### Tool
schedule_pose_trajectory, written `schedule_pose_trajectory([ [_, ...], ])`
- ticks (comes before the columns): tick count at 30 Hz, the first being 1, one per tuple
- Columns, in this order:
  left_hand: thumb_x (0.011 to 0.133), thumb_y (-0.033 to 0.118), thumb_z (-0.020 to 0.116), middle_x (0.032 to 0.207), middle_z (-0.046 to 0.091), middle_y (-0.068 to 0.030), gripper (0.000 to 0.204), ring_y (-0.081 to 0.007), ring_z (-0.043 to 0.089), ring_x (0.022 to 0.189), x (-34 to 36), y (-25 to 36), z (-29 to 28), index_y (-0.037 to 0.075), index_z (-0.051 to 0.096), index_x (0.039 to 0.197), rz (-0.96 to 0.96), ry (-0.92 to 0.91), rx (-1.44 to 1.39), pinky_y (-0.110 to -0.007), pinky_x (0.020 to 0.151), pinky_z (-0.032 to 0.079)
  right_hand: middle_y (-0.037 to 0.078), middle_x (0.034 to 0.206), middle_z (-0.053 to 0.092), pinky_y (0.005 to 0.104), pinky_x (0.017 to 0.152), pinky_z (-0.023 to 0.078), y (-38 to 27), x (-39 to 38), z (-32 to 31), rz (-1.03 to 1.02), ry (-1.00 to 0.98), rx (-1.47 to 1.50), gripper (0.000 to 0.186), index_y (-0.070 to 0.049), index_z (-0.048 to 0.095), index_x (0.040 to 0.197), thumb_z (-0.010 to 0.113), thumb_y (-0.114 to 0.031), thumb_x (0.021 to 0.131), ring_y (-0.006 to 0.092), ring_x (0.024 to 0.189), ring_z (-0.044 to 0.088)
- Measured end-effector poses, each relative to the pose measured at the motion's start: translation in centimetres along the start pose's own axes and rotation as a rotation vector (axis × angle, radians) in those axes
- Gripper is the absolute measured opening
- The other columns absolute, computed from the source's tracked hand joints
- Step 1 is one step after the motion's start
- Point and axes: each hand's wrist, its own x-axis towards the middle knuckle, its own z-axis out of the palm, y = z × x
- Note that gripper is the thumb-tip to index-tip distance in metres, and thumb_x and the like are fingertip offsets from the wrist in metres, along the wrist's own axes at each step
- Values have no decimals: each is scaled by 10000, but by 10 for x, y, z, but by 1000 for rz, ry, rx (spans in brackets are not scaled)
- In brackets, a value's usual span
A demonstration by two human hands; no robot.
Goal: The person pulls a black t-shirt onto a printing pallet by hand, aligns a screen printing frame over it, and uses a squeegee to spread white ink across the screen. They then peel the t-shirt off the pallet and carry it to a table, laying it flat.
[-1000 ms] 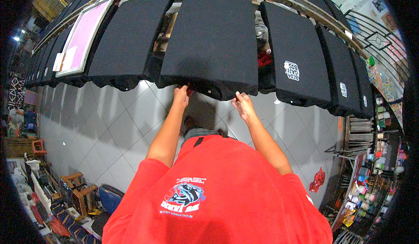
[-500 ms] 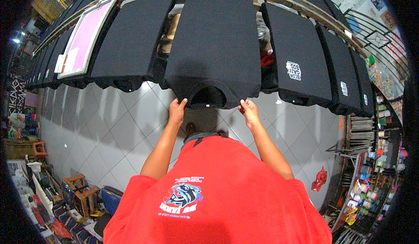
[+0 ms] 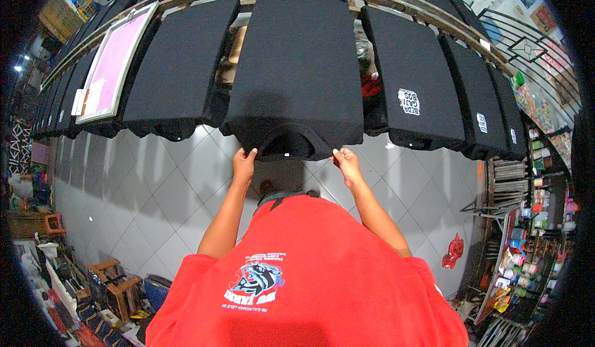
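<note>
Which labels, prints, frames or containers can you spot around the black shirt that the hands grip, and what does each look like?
Small white print: on the black shirt just right of the gripped shirt, blocky patch.
Smaller white print: next shirt rightward.
Pink screen frame: lying on a shirt at left, rectangular, pale rim.
Coloured pots: shelves at far right, small and round.
Left hand and right hand: gripping the shirt's near edge.

Five black T-shirts are counted clearly across the row of boards: the middle black T-shirt (image 3: 297, 68), two to its left and two to its right; further ones at either end cannot be counted. One pink screen frame (image 3: 114, 62) is seen. Two hands are seen.
</note>
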Motion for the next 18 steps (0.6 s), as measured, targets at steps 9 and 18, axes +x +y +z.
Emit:
schedule_pose_trajectory([
  [9, 811, 151, 611, 1169, 512, -183, 367, -322, 524, 1026, -3, 65, -7, 0, 499, 1126, 481, 211, 660, -401, 889, 408, 126, 978, 637, 373, 807, 461, -69, -14, -14, -633, 456, -677, 242, 8, 558, 1003, 599, -176, 851, 287, 902, 609],
  [18, 813, 436, 579, 1419, 311, -180, 686, -333, 271, 1325, 55, 118, 72, 81, 360, 1357, 959, -179, 1202, -499, 1066, 206, 199, 1424, 297, 439, 1072, 234, -119, 43, 90, -937, 24, -1492, 712, -10, 330, 1358, 510, -472, 847, 345, 1331, 256],
])
